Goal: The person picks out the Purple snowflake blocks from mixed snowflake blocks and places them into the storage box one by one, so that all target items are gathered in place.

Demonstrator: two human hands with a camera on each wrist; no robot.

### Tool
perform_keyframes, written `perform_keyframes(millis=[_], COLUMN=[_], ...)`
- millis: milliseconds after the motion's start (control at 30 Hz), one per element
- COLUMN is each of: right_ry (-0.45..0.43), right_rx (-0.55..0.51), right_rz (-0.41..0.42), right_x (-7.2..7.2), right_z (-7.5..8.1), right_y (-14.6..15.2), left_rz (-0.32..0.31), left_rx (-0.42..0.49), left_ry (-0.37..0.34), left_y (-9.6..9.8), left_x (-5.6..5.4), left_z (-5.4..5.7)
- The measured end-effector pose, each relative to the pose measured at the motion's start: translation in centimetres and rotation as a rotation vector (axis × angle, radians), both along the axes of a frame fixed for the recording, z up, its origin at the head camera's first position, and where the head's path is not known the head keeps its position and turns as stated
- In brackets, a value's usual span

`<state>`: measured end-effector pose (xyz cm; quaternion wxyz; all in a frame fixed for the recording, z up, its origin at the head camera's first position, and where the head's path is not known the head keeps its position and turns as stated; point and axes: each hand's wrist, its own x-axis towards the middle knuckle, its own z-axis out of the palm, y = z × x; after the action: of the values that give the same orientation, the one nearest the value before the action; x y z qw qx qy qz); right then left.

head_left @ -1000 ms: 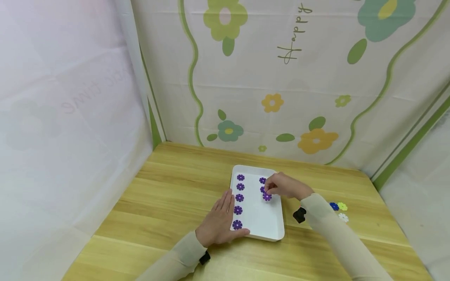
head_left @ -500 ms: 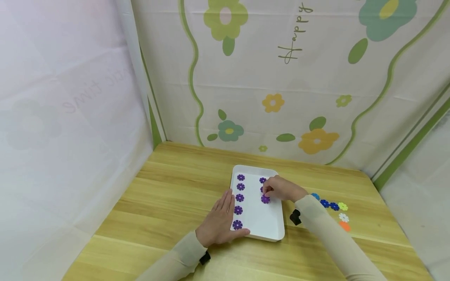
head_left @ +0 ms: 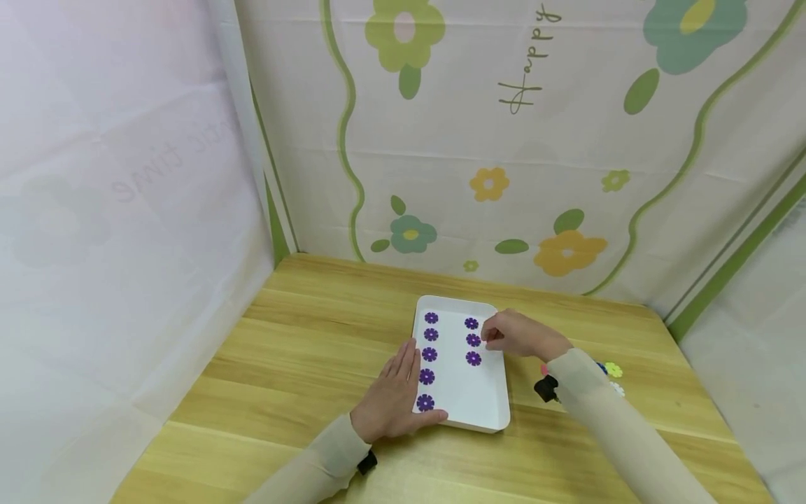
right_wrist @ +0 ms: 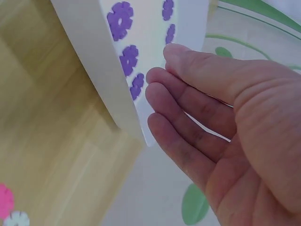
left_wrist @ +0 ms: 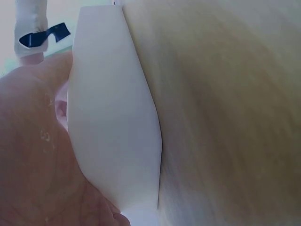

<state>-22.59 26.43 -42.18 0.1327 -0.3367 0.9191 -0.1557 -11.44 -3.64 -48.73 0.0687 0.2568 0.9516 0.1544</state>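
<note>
A shallow white tray [head_left: 450, 392] lies on the wooden table. Down its left side runs a column of several purple flower-shaped snowflake discs [head_left: 429, 354]; three more purple discs [head_left: 473, 340] form a shorter column at the right. My left hand [head_left: 393, 395] rests on the tray's near-left corner with fingers straight and thumb along the front rim. In the left wrist view the tray's outer wall [left_wrist: 113, 108] is beside the palm. My right hand [head_left: 519, 334] hovers over the tray's right rim; its fingers [right_wrist: 164, 127] are loosely bent and hold nothing.
Right of the tray, partly behind the right forearm, lie loose discs: a yellow disc [head_left: 613, 369], a white disc [head_left: 618, 389] and a pink disc [right_wrist: 5, 201]. A patterned cloth wall [head_left: 434, 140] stands behind the table, with more cloth on both sides.
My right hand has set a purple disc down as the third in the right column, let go of it, and drawn back to the right. The left hand has stayed in place.
</note>
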Motion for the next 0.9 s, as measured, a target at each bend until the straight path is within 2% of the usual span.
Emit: perform_keyframes(millis=[233,500,733,900], right_ry=[0.016,-0.001,-0.018,-0.013], right_rx=[-0.007,0.051,0.044,0.075], right_rz=[-0.005,-0.102,-0.148,-0.227], right_x=[2.3,5.4,7.8,8.8], right_z=[1.9,3.0,2.3,1.2], right_y=[3.3,7.5,11.2,13.6], left_rz=[-0.007,-0.017,-0.016,-0.016], left_rx=[0.015,0.037,0.025,0.015], left_ry=[0.008,0.015,0.008,0.014], left_y=[-0.1,-0.2,-0.2,-0.2], left_x=[0.2,0.4,0.4,0.4], left_z=[0.2,0.4,0.4,0.4])
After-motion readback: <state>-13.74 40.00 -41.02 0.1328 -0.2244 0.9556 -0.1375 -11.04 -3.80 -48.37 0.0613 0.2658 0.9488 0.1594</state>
